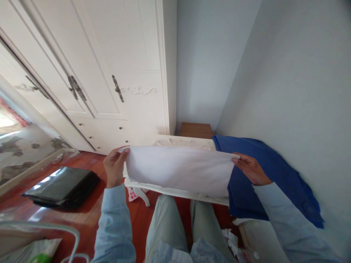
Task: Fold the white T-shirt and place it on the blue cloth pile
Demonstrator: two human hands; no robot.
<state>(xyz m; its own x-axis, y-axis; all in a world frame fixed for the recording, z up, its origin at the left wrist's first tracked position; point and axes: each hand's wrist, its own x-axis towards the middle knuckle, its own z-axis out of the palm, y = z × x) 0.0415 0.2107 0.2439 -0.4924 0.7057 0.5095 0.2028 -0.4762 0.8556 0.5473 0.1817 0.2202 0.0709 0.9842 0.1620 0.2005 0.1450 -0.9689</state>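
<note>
A white cloth (179, 168) is stretched between my two hands, its top edge pulled nearly straight. My left hand (115, 166) pinches its upper left corner, thumb on the near side. At the upper right corner, my right hand (252, 168) grips the cloth between thumb and fingers. Behind and below the cloth is a white table (141, 197) with a curved leg, mostly hidden. A dark blue cloth (249, 146) drapes over the table's right end, just behind my right hand.
A white wardrobe (137, 54) with drawers stands ahead on the left. A brown wooden box (196, 129) sits in the corner by the wall. On the reddish wood floor lies a black case (61, 186). A pale curved metal tube (65, 227) is at the lower left.
</note>
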